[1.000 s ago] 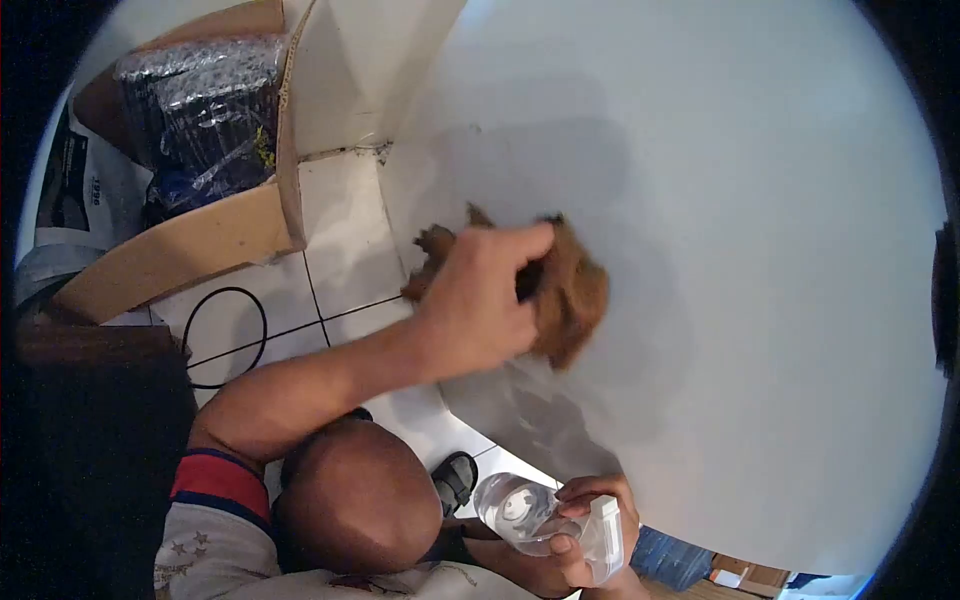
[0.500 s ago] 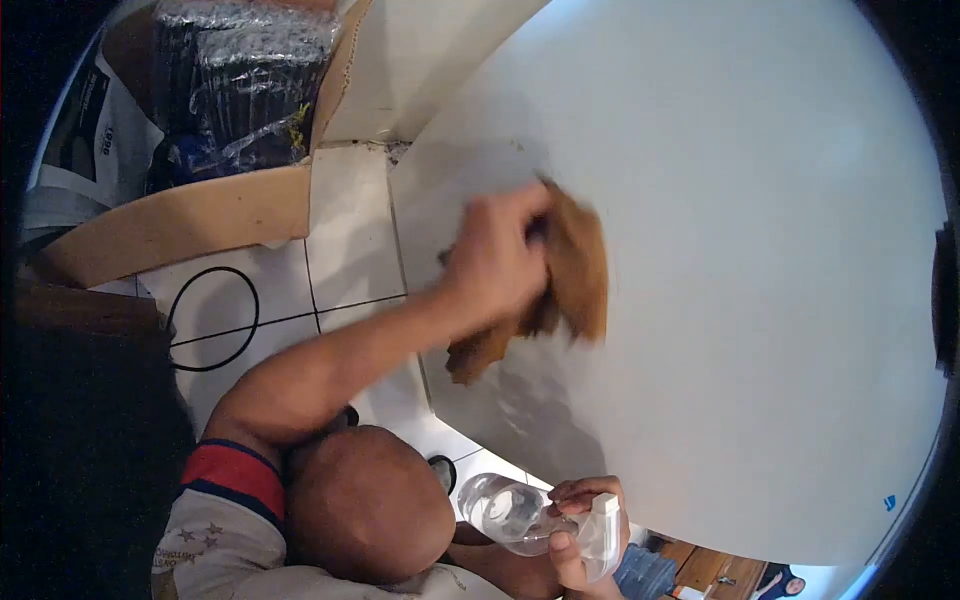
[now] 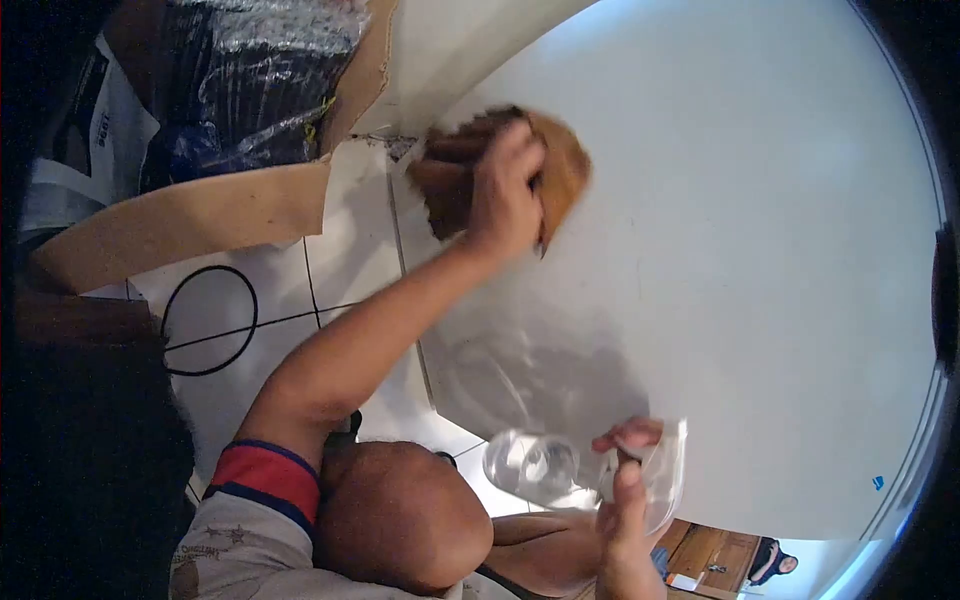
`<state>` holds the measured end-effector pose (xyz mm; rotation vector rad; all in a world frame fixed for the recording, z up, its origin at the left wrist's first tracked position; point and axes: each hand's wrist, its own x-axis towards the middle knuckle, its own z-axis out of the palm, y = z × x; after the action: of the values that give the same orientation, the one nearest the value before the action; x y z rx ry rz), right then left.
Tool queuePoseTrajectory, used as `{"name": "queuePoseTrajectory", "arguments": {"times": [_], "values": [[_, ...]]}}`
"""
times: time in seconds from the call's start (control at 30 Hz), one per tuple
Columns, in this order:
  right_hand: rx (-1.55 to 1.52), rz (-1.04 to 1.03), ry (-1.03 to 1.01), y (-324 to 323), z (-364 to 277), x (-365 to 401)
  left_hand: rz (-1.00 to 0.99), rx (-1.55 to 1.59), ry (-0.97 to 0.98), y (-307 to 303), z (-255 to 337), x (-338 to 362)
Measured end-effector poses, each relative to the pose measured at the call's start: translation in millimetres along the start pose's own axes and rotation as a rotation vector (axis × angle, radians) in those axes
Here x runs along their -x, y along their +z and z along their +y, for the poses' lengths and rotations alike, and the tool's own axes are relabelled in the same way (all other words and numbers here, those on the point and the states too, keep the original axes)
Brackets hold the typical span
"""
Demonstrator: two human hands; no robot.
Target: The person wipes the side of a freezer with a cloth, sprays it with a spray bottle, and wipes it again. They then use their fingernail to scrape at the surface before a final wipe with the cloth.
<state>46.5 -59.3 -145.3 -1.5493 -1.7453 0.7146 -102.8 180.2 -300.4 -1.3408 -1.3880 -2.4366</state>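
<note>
My left hand (image 3: 508, 195) is closed on a bunched brown cloth (image 3: 562, 165) and presses it to a large smooth white panel (image 3: 740, 280), near its left edge. Some folds of the cloth hang out to the left of the fingers. Lower down, a clear spray bottle (image 3: 530, 465) lies tilted in my right hand (image 3: 625, 510), with the thumb toward me and the fingers curled round its neck. The bottle's head is blurred, so whether the trigger is pressed cannot be seen.
An opened cardboard box (image 3: 190, 225) with plastic-wrapped dark items (image 3: 275, 90) stands at upper left. A thin black loop (image 3: 255, 310) lies on the white floor tiles (image 3: 355, 215). My bent knee (image 3: 410, 515) is below. Behind the panel are wooden furniture (image 3: 715, 555) and another person (image 3: 775, 562).
My left hand has slid the brown cloth upward and slightly left across the panel. The spray bottle in my right hand has moved up and to the right.
</note>
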Motion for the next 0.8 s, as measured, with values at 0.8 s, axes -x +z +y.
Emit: {"name": "queuePoseTrajectory", "arguments": {"times": [0.8], "values": [[0.001,0.144,-0.187,109,14,-125,-0.479,0.237,-0.005,6,-69,11]]}}
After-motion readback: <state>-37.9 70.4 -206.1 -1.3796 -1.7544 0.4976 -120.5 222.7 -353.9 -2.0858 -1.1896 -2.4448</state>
